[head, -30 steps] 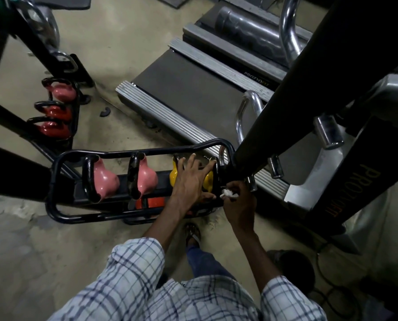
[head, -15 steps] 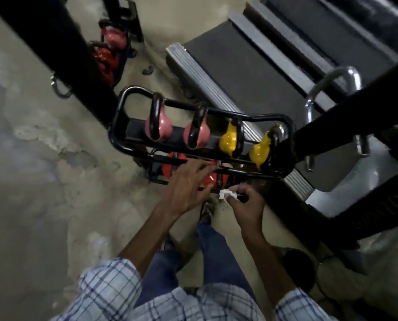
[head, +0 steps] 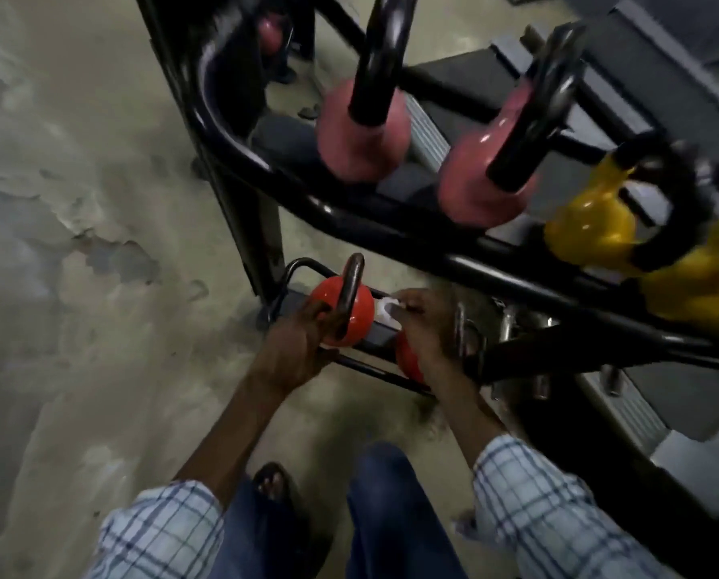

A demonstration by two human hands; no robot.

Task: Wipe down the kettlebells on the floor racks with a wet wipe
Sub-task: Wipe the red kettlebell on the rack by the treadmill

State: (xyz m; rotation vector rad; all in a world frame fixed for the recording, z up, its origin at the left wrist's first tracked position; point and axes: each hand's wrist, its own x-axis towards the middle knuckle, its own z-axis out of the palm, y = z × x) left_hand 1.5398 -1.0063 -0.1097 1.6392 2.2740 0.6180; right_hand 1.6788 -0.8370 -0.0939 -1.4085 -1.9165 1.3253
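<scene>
On the lower shelf of the black floor rack (head: 395,240) sits an orange kettlebell (head: 326,300) with a dark handle. My left hand (head: 295,348) is wrapped around that handle. My right hand (head: 422,328) pinches a white wet wipe (head: 385,311) just right of the ball, over a second orange kettlebell (head: 407,361) that it partly hides. On the upper shelf stand two pink kettlebells (head: 359,135) (head: 479,181) and two yellow ones (head: 587,227) (head: 692,294).
A treadmill deck (head: 625,411) lies close behind and to the right of the rack. A black machine post (head: 240,202) rises left of the rack. Worn concrete floor (head: 77,286) spreads to the left. My knees and a sandalled foot (head: 272,480) are below.
The view has dropped much closer to the rack. My left hand went from hovering at the lower shelf to gripping the orange kettlebell's handle. My right hand brought the wipe beside that kettlebell.
</scene>
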